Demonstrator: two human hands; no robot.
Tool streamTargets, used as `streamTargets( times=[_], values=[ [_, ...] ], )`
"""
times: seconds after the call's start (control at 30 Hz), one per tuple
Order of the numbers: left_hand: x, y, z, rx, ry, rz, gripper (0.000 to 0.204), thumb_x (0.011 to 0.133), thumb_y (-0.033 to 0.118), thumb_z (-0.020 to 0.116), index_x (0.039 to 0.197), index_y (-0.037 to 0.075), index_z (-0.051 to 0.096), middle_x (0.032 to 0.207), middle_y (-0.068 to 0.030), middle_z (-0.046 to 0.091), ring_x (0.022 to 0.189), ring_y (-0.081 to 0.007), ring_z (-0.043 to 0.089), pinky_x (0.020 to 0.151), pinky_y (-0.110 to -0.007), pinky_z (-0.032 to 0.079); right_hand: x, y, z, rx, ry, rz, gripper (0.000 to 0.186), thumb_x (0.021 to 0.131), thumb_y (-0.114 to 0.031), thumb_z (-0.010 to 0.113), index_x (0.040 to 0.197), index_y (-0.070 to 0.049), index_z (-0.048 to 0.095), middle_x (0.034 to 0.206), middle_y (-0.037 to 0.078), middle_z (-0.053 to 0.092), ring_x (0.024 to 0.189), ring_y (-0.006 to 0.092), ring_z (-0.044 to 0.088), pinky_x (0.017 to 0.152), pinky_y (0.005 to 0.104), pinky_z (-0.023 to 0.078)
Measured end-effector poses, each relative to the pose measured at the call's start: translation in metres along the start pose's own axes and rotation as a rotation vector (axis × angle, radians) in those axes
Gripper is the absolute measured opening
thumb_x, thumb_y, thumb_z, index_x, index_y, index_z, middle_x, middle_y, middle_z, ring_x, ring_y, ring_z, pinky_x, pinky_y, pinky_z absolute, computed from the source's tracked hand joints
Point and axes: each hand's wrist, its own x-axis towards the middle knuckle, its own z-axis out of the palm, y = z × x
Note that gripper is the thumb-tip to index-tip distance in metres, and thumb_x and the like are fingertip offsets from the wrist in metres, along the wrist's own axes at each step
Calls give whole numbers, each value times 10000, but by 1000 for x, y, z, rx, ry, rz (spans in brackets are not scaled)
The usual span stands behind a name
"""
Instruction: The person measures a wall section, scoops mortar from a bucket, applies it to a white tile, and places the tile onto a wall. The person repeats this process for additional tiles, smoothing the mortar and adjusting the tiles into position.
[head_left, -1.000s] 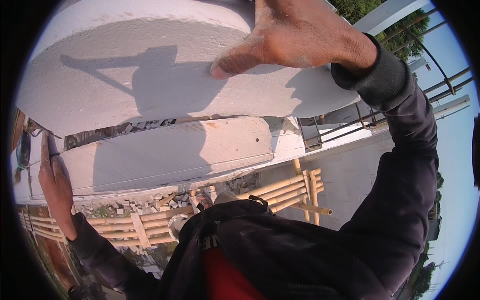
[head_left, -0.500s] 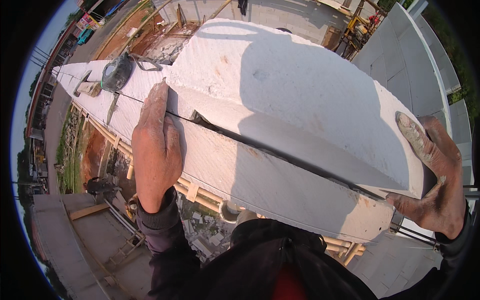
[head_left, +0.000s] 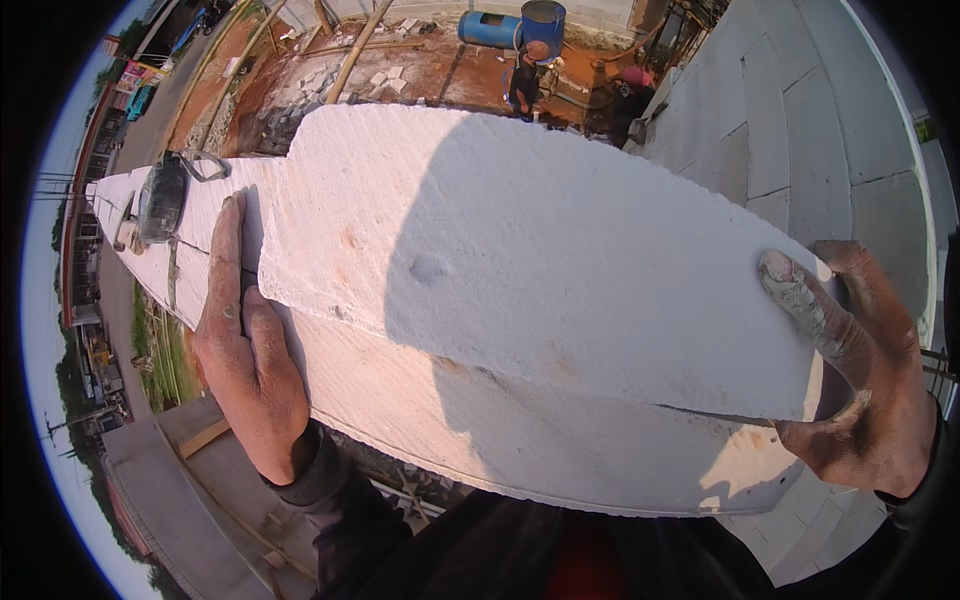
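A large white block [head_left: 600, 250] with rough edges lies over a lower white block [head_left: 385, 385] along a wall top. My right hand [head_left: 865, 370] is wrapped round the upper block's right end, its thumb on the face. My left hand [head_left: 250, 370] is open at the left end, forefinger stretched along the wall top and the other fingers against the blocks; its thumb is hidden. Just beyond it sit a dark object [head_left: 162, 200] with a strap and a small pale tool, too small to make out.
Below lie rubble and red soil [head_left: 430, 70], two blue barrels [head_left: 542, 25], a person [head_left: 525, 80] and another crouched person [head_left: 630, 95]. A pale block wall [head_left: 770, 110] rises on the right. A road [head_left: 135, 330] and planks [head_left: 200, 440] show below left.
My view has swung toward the yard. The upper block has come toward me, covering the dark gap over the lower block. My right hand stays on its end.
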Motion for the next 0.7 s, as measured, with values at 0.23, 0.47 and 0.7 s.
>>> streamTargets(
  times=[0.23, 0.47, 0.7],
  values=[
    [8, -11, 14, -138, 27, 143, 609, 833, 52, 370, 1427, 13, 498, 1396, -189, 557, 1316, -291, 515, 1154, -383, 307, -2, 2, 14, -21, 39, -9, 838, 758, -345, 798, 1381, 61, 413, 1208, 221, 412, 1069, 340, 569, 859, 483, 546],
    [5, -10, 10, -86, 13, 121, 604, 851, 62, 340, 1436, -17, 470, 1444, -206, 502, 1364, -300, 453, 1175, -408, 272, 10, 16, 17, -134, -15, -51, 887, 687, -314, 842, 1400, 6, 424, 1192, 217, 445, 1062, 349, 579, 843, 479, 550],
    [7, -5, 13, -133, 12, 146, 586, 875, 95, 329, 1432, -18, 473, 1431, -217, 509, 1347, -303, 472, 1171, -410, 287, 17, 15, 14, -267, -53, -97, 951, 616, -284, 887, 1419, -49, 436, 1176, 213, 478, 1054, 359, 589, 828, 474, 553]
  ],
)
